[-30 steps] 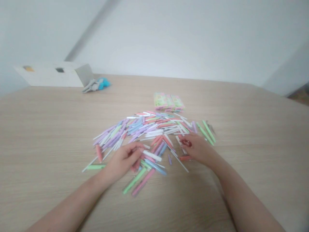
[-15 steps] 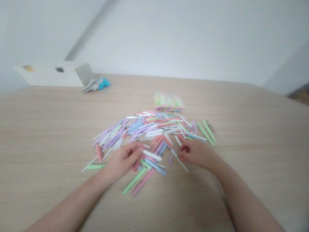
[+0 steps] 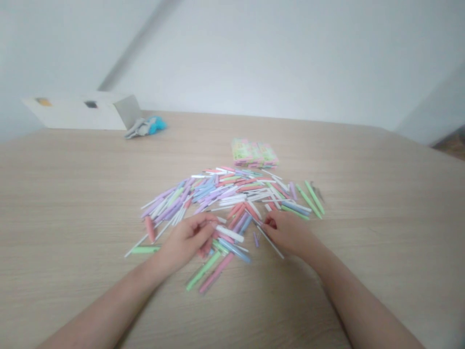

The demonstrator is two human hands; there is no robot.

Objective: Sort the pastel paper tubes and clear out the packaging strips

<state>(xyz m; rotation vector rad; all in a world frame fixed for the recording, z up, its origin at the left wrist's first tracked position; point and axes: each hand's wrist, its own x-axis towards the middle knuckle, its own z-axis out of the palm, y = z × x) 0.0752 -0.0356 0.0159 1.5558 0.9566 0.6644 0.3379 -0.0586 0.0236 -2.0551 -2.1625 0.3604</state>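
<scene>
A loose heap of pastel pen barrels and thin white refills (image 3: 225,196) lies spread over the middle of the wooden table (image 3: 72,194). My left hand (image 3: 187,240) rests at the heap's near edge, fingers curled round a white-and-pink pen part (image 3: 228,233) that sticks out to the right. My right hand (image 3: 286,232) lies just right of it, fingers curled down onto the pieces, beside a thin white refill (image 3: 271,241). What its fingers hold is hidden.
A flat pack with a green and pink print (image 3: 254,152) lies just beyond the heap. At the far left stands a white cardboard box (image 3: 80,111) with a grey and blue object (image 3: 145,127) beside it. A pale wall rises behind the table.
My right hand has slid left along the heap's near edge, towards my left hand, uncovering green and white pieces at the right. My left hand has stayed put.
</scene>
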